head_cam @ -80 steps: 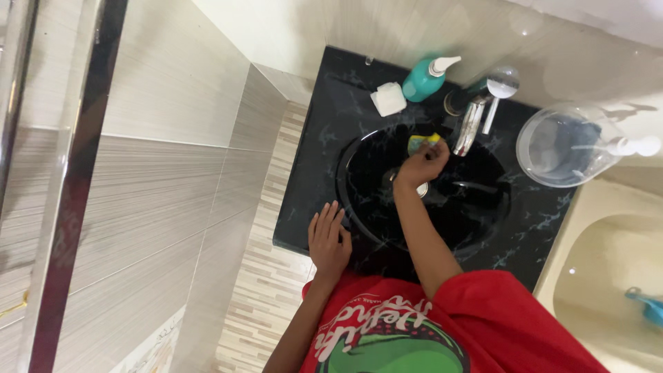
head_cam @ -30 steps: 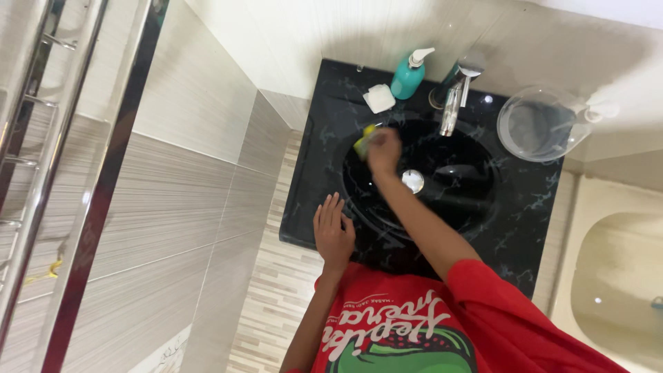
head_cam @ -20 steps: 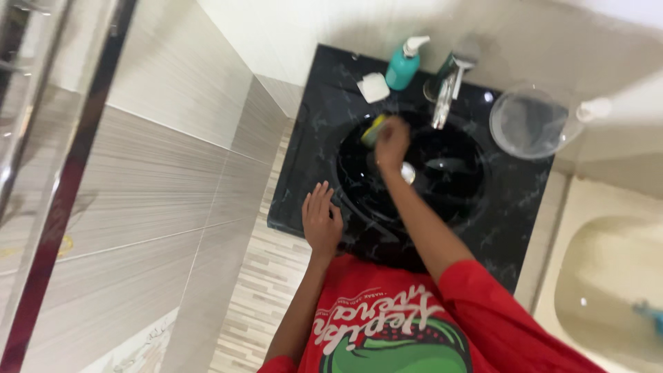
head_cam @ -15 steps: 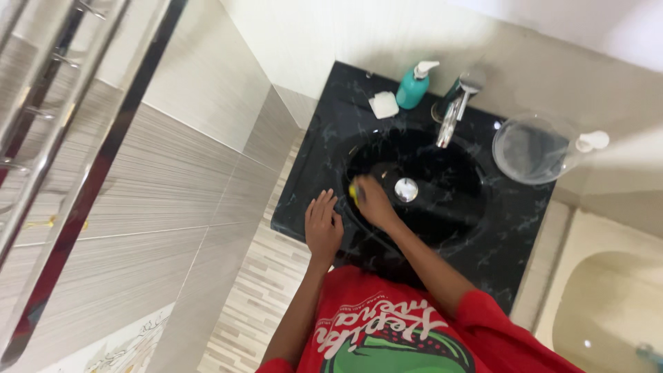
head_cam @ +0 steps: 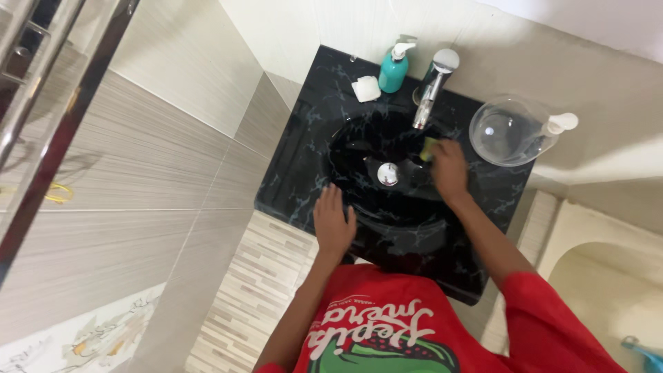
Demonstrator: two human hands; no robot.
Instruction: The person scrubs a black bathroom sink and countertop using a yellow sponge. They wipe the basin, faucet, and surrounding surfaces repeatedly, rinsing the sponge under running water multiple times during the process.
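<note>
While the left hand (head_cam: 334, 222) lay flat on the front left rim of the black sink (head_cam: 304, 173), its fingers were spread and open, pointing toward the basin and gripping nothing, with the bare forearm running down to the red shirt (head_cam: 387, 324). To its right, the round metal drain (head_cam: 388, 174) sat in the bottom of the bowl. The right hand (head_cam: 449, 169) reached across the bowl to its far right side, the fingers curled down and closed over a yellow-green sponge (head_cam: 429, 148), which was pressed against the inner wall just below the tap (head_cam: 431, 90). Only a corner of the sponge showed past the knuckles; the rest was hidden under the hand.

Along the back of the sink, a white soap bar (head_cam: 365, 88) lay at the left, just beside a teal pump bottle (head_cam: 394, 69), and the chrome tap stood next, leaning over the bowl and near the sponge. Further right, a clear jug (head_cam: 503, 131) with a white handle rested on the right corner of the top, well apart from the left hand.

A steel rail (head_cam: 62, 124) crossed the tiled wall at far left. The bowl's front was shadowed, so whether it held water could not be told. At the bottom right corner a blue thing (head_cam: 646, 349) was cut off by the edge.
</note>
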